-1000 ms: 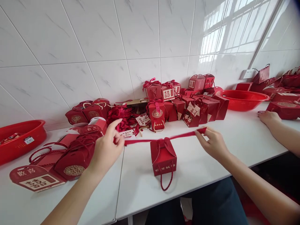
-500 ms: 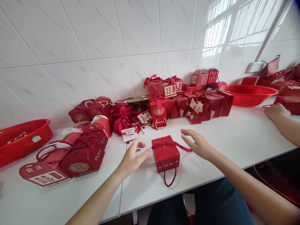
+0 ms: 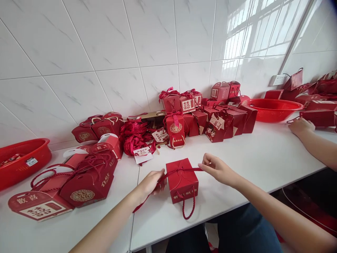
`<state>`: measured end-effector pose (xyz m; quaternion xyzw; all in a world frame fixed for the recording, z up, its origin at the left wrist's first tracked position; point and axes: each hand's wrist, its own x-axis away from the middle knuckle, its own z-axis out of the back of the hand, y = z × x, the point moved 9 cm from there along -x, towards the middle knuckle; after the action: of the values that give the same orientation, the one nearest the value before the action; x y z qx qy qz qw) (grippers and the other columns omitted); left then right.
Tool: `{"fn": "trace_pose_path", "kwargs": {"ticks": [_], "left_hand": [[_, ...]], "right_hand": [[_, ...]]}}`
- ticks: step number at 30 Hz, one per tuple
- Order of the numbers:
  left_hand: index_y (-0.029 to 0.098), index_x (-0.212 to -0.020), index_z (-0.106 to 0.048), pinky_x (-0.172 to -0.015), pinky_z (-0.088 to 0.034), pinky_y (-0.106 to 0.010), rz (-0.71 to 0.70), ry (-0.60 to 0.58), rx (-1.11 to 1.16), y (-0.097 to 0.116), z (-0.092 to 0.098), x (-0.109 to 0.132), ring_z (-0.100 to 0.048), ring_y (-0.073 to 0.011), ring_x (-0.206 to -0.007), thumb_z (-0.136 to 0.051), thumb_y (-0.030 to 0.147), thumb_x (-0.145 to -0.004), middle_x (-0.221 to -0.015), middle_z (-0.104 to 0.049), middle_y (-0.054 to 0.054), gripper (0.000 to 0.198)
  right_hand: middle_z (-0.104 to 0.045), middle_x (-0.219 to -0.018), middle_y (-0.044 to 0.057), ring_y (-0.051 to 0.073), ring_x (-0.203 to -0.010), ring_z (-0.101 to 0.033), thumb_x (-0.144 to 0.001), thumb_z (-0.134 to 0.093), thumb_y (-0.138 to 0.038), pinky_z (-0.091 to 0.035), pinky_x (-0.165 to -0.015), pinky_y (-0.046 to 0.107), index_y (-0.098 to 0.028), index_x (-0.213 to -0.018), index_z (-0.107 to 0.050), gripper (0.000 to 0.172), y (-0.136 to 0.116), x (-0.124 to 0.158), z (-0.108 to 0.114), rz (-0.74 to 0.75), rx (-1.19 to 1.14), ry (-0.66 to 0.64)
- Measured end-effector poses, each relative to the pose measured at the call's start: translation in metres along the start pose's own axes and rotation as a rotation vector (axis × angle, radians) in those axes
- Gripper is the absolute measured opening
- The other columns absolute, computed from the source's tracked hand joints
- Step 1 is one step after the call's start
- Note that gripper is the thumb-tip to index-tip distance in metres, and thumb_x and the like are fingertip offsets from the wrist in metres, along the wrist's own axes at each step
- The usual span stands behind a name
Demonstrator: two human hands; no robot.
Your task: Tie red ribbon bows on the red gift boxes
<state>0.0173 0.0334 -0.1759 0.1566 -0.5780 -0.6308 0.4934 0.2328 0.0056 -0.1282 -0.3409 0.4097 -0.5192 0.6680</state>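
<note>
At the left edge of the frame we see a red basin [image 3: 17,175] with a white label [image 3: 32,161]. In the upper right we find a white socket panel [image 3: 277,80] on the tiled wall [image 3: 158,38], above a second basin [image 3: 271,115].

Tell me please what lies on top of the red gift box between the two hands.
A red ribbon crosses the folded flaps on top of the gift box. What lies inside, beneath the flaps, cannot be seen.

On the bench [image 3: 223,202], a box [image 3: 183,181] sits between the left hand [image 3: 151,182] and right hand [image 3: 218,169], a ribbon [image 3: 196,169] across its top. Behind it stand other boxes [image 3: 201,119], a ribbon heap [image 3: 134,137] to their left. One basin [image 3: 15,174] lies far left, a second basin [image 3: 275,115] right of those boxes.
</note>
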Motion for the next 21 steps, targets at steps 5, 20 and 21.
{"fn": "trace_pose_path", "kwargs": {"ticks": [5, 20, 21], "left_hand": [[0.014, -0.063, -0.063, -0.043, -0.020, -0.021, 0.031, -0.281, -0.108, 0.006, -0.006, 0.002, -0.033, -0.0068, -0.044, -0.069, 0.032, -0.061, -0.054, -0.051, 0.003, 0.019], [0.019, -0.085, -0.067, -0.058, -0.039, -0.024, -0.500, 0.220, -0.200, 0.085, -0.021, 0.033, -0.044, -0.0120, -0.063, -0.054, 0.027, -0.084, -0.073, -0.050, -0.001, 0.016], [0.019, -0.089, -0.066, -0.057, -0.039, -0.024, -0.550, 0.262, -0.318, 0.090, -0.025, 0.036, -0.045, -0.0131, -0.065, -0.051, 0.022, -0.084, -0.077, -0.052, -0.002, 0.016]], "right_hand": [[-0.050, -0.076, 0.003, 0.011, -0.058, -0.044, -0.081, -0.048, -0.017, -0.040, -0.056, 0.026, -0.018, -0.054, -0.044, 0.027, -0.034, 0.011, 0.006, 0.354, 0.386, 0.049], [-0.052, -0.067, 0.002, 0.010, -0.053, -0.045, -0.076, -0.068, -0.039, -0.037, -0.045, 0.023, -0.016, -0.057, -0.066, 0.030, -0.065, 0.001, -0.004, 0.256, -0.054, 0.216], [-0.052, -0.067, 0.002, 0.010, -0.054, -0.046, -0.075, -0.069, -0.039, -0.037, -0.046, 0.023, -0.016, -0.057, -0.067, 0.029, -0.063, -0.002, -0.012, 0.231, -0.066, 0.161]]}}
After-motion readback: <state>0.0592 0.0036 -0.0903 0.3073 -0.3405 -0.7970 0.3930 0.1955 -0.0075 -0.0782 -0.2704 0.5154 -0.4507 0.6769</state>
